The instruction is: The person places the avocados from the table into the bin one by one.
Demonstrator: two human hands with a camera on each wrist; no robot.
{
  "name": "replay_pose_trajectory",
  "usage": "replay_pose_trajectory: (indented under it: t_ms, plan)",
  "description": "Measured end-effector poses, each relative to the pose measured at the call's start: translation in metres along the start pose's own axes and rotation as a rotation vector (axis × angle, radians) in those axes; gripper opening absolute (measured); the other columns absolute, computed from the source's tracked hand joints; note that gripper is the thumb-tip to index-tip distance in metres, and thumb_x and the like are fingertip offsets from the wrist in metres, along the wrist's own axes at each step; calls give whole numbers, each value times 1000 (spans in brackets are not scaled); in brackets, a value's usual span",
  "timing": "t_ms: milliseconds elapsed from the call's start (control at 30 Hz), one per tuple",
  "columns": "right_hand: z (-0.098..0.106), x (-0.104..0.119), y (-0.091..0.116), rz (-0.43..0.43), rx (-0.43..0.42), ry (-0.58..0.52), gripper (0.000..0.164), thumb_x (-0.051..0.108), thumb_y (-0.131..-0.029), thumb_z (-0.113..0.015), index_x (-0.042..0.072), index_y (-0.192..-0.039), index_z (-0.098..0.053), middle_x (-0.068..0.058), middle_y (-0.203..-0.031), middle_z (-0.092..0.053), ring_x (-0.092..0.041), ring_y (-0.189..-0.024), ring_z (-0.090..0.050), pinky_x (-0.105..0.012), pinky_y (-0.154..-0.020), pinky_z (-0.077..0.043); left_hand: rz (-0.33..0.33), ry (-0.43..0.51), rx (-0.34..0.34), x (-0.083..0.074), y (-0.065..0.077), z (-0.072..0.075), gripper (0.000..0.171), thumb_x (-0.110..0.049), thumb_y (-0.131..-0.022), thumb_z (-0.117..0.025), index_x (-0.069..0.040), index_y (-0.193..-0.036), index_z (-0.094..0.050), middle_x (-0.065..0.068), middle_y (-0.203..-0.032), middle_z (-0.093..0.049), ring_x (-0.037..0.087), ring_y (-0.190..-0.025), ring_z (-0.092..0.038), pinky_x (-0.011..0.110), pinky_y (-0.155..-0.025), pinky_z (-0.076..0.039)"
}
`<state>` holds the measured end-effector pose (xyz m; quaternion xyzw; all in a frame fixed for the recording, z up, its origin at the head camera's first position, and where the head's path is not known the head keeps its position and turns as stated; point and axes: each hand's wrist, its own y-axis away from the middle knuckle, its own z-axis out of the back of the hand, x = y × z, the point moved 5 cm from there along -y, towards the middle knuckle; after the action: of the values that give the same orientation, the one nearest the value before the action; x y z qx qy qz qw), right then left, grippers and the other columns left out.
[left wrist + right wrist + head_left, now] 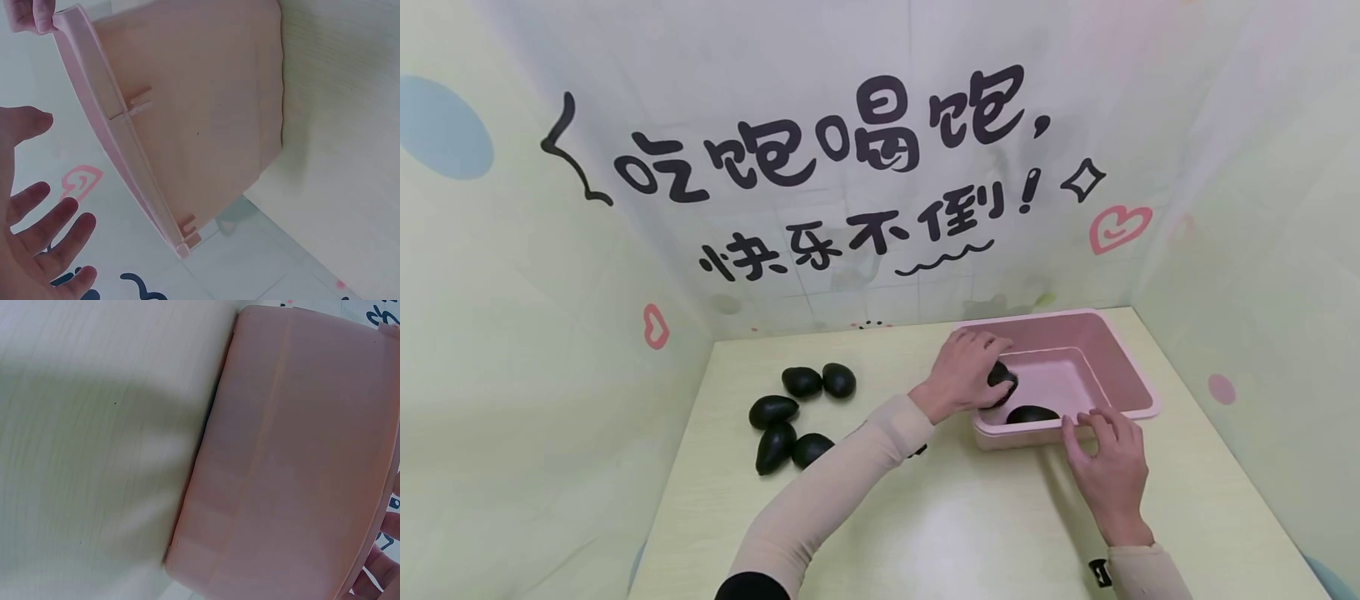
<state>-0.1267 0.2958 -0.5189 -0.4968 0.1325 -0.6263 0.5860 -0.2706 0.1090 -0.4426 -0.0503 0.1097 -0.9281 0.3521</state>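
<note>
My left hand [964,373] reaches over the left side of a pink plastic bin [1120,379]. One dark avocado [1002,382] shows inside the bin between its spread thumb and fingers. In the left wrist view the left fingers [69,244] and thumb stand apart, with background wall seen between them. Another avocado [1032,414] lies in the bin by the near wall, partly hidden by the rim. On the near rim, my right hand [1108,467] grips the bin, thumb and fingertips at the edge. The right fingers [378,565] show at the rim in the right wrist view.
Several more avocados [775,446] lie grouped on the left of the pale wooden table [940,533]; the left sleeve [842,492] partly covers one. Printed cloth walls [850,208] close in the back and both sides. The bin stands near the back right corner.
</note>
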Motion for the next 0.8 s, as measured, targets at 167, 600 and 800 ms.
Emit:
replay_pose_trajectory:
  t_ms: [167, 600, 800]
  plan:
    - [0, 0, -1, 12, -11, 4, 21, 18, -82, -80, -1, -90, -75, -22, -101, -72, -46, -93, -62, -62, -65, -49, 14, 31, -27, 4, 3, 6, 54, -49, -96, -71, -22, -142, -64, -2, -138, -70, 18, -131, -66, 39, -117, -47]
    - [-2, -1, 2, 7, -15, -17, 20, 15, -80, -81, -1, -90, -75, -22, -102, -72, -48, -94, -62, -61, -68, -48, 66, 96, -66, 21, 13, 8, 55, -48, -97, -71, -19, -143, -64, -2, -138, -71, 18, -127, -67, 39, -114, -49]
    - [-2, -1, 2, 9, -18, -14, 20, 14, -80, -81, -2, -91, -75, -22, -102, -72, -48, -95, -62, -62, -67, -48, 106, 99, -68, 27, 19, 6, 56, -48, -97, -72, -20, -144, -64, -2, -139, -71, 19, -126, -68, 39, -115, -48]
